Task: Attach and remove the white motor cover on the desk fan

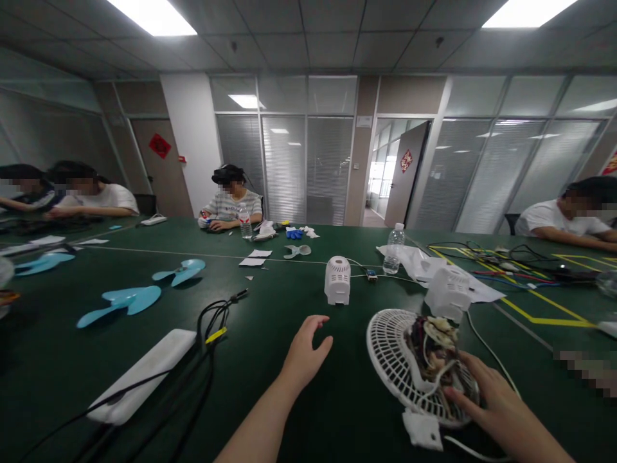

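White fan grille [389,350] against right hand [489,393], apart from left hand [304,354].

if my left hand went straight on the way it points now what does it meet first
Likely the upright white fan housing ahead of your left hand, though depth is hard to judge.

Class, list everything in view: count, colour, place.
Table: 1, green, foreground
Fan blades: 3, blue, left
Power strip: 1, white, front left
Cables: several, mostly black, both sides
Housings: 2, white, centre and right
Grille: 1, white, front right
Wired parts: several, mixed, on grille
Bottles: 2, clear, farther back
Papers: several, white, scattered
Bundle: 1, blue, far centre
People: 4, mostly white tops, tableside
Doors: 2, brown, back wall
Lights: 2, white, ceiling
Left grip: 1, bare, front centre
Right grip: 1, bare, at grille's right
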A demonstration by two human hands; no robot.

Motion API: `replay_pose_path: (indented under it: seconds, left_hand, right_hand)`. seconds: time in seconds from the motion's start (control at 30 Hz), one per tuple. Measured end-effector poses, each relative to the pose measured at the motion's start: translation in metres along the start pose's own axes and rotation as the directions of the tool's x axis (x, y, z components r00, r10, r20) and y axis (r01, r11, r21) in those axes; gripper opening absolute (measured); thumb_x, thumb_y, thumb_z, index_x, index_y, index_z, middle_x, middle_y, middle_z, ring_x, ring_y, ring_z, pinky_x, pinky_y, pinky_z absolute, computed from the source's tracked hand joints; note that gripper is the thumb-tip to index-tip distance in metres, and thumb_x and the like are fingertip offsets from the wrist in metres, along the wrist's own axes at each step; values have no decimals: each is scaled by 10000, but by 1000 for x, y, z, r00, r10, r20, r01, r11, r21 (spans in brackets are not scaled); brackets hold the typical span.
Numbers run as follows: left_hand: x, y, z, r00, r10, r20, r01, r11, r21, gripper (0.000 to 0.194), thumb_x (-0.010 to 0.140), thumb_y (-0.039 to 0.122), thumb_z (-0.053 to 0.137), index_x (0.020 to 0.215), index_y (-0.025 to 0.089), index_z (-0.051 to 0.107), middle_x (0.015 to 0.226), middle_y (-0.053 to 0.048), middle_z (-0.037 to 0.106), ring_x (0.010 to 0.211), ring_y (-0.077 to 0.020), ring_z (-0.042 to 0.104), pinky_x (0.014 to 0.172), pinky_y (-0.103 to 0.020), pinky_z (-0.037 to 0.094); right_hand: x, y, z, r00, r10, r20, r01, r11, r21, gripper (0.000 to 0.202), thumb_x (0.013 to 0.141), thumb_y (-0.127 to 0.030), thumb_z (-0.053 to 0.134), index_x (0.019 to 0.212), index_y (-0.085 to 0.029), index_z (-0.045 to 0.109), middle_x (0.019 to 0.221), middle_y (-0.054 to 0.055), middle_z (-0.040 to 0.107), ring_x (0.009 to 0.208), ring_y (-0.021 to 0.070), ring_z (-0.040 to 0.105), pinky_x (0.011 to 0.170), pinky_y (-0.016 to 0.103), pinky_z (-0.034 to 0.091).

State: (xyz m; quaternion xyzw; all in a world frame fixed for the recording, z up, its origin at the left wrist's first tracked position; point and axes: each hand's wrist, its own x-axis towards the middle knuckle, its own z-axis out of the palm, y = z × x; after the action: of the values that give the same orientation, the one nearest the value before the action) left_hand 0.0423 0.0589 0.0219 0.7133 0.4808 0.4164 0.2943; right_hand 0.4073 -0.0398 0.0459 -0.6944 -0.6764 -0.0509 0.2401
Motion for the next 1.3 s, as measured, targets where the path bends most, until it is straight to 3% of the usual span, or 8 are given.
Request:
replay_pose_path:
  seconds: [0.2, 0.33, 0.47, 0.57, 0.67, 0.83, 1.0, 1.3]
  left_hand:
    - [-8, 7, -5, 952, 259, 165, -267, 963, 27, 830, 714, 575, 690, 1415, 276, 360, 1475, -78, 382, 1348, -312, 358, 1124, -478, 290]
    - [-8, 10, -14, 941, 275, 198, -311, 933, 182, 1052, 611, 636, 739, 1464, 245, 264, 1495, -101, 354, 1372, -340, 312, 1157, -525, 190]
    - [-3, 9, -18, 942, 244, 229, -298, 924, 242, 1058, 620, 652, 718, 1470, 227, 252, 1487, -116, 368, 1371, -340, 319, 1153, -542, 187]
    - [0, 10, -16, 941, 234, 244, -295, 920, 258, 1027, 646, 645, 698, 1470, 221, 255, 1493, -117, 360, 1379, -335, 307, 1156, -542, 177]
    - [0, 12, -14, 942, 243, 232, -303, 913, 273, 1009, 659, 629, 692, 1469, 216, 255, 1493, -115, 363, 1378, -323, 314, 1164, -535, 156]
    - [1, 10, -13, 940, 256, 225, -313, 910, 271, 998, 669, 598, 691, 1472, 215, 240, 1488, -110, 371, 1370, -308, 335, 1166, -521, 161]
    - [2, 7, -13, 940, 267, 212, -319, 908, 272, 988, 667, 581, 695, 1466, 210, 248, 1489, -101, 372, 1369, -294, 340, 1172, -507, 165]
    - [3, 10, -15, 940, 271, 208, -321, 910, 262, 1005, 641, 611, 707, 1455, 205, 280, 1474, -107, 395, 1355, -299, 363, 1174, -496, 168]
  right_hand:
    - [13, -103, 27, 968, -181, 174, 169, 982, 84, 644, 780, -541, 591, 1298, -168, 499, 1310, 121, 565, 1207, 316, 508, 1033, 483, 422]
    - [26, -133, 29, 946, -267, 186, 240, 958, 155, 618, 717, -448, 673, 1254, -182, 520, 1252, 121, 587, 1141, 325, 530, 981, 498, 445]
    - [64, -129, 15, 877, -373, 301, 285, 911, 298, 385, 751, -222, 565, 1134, -243, 597, 1153, 66, 647, 1052, 262, 601, 944, 437, 468]
    - [110, -122, 20, 891, -382, 246, 270, 880, 391, 325, 759, -160, 508, 1048, -237, 636, 1068, 54, 675, 1003, 239, 628, 909, 416, 484]
    - [159, -126, 47, 919, -370, 135, 281, 857, 433, 457, 790, -171, 504, 1244, -210, 533, 1258, 94, 575, 1125, 229, 574, 984, 421, 445]
    - [218, -140, 104, 927, -373, 31, 316, 825, 468, 810, 719, -266, 693, 1435, -250, 315, 1502, 114, 273, 1413, 267, 251, 1141, 454, 261]
    - [238, -140, 125, 910, -414, -1, 360, 790, 496, 769, 687, -207, 725, 1379, -284, 398, 1427, 84, 400, 1363, 238, 354, 1132, 435, 291]
    - [232, -134, 112, 929, -368, -40, 344, 817, 464, 717, 739, -260, 698, 1385, -292, 387, 1438, 79, 385, 1355, 250, 362, 1130, 443, 303]
